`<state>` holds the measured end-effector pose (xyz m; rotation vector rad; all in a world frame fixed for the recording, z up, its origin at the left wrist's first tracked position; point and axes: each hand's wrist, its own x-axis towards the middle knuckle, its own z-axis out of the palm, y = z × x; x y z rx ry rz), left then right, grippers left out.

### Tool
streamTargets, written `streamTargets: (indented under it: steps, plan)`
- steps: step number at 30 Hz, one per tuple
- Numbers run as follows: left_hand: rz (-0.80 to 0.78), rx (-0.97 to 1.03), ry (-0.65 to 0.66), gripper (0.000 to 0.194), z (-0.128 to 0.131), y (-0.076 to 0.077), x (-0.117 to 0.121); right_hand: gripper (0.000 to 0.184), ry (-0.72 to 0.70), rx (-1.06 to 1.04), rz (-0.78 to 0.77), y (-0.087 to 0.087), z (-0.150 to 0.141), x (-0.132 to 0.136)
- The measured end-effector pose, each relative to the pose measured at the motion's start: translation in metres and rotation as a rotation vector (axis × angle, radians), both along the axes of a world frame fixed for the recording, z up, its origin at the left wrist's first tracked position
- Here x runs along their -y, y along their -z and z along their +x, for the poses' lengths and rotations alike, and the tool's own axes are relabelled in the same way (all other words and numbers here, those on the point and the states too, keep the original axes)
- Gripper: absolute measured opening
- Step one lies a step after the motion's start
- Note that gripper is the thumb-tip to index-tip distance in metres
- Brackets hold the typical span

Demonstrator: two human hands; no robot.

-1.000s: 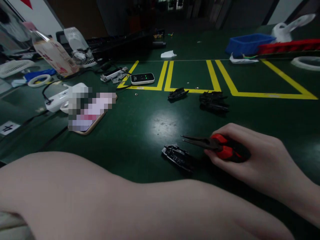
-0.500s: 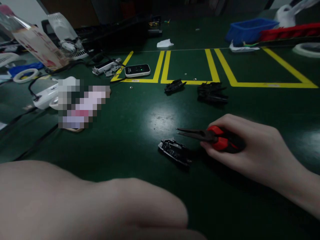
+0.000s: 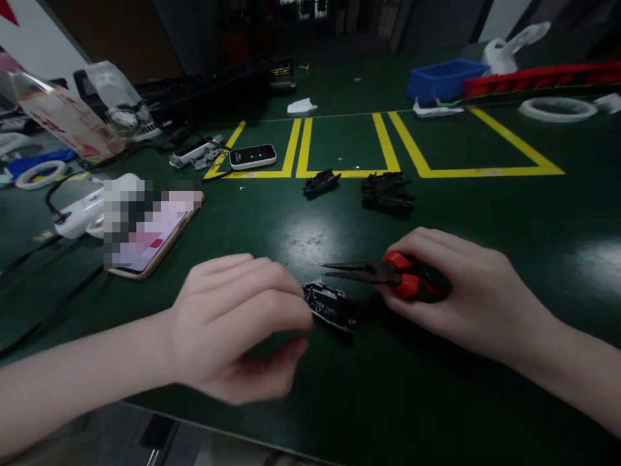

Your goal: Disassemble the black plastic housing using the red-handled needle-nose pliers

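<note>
Green tabletop (image 3: 233, 220) spreads beneath your left hand (image 3: 240, 323), empty, thumb parted from curled fingers, just beside a black part (image 3: 332, 307); your right hand (image 3: 466, 285) grips red-handled pliers (image 3: 400, 277), tips apart. Taking up the part seems the step in hand, calling for a light pinch. Beyond lie more black pieces (image 3: 385, 197), yellow tape (image 3: 451, 173), a blue bin (image 3: 439, 84), a dim room (image 3: 276, 29).
</note>
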<state>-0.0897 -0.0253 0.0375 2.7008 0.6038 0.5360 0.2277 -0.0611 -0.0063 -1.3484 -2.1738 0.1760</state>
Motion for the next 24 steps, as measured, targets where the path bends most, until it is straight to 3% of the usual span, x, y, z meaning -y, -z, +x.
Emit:
streamTargets:
  steps: [2, 5, 8, 15, 20, 24]
  plan:
    - [0.156, 0.053, 0.035, 0.007, 0.01, 0.006, -0.008, 0.021, 0.01, 0.021, 0.03, -0.002, 0.001, 0.0]
    - [0.096, -0.029, -0.075, 0.042, 0.024, 0.019, -0.015, 0.02, 0.021, 0.044, 0.076, -0.006, 0.001, 0.001]
    - [0.005, -0.142, -0.051, 0.073, 0.031, 0.028, -0.021, 0.02, 0.034, 0.054, 0.097, -0.008, 0.0, 0.004]
    - [-0.137, -0.125, 0.035, 0.04, 0.033, 0.031, -0.029, 0.035, -0.052, 0.14, 0.178, -0.015, -0.008, 0.013]
    - [-0.293, -0.074, 0.01, 0.036, 0.029, 0.03, -0.028, 0.038, -0.083, 0.135, 0.159, -0.022, -0.012, 0.016]
    - [-0.269, -0.069, 0.039, 0.036, 0.028, 0.032, -0.028, 0.034, -0.079, 0.149, 0.151, -0.022, -0.012, 0.017]
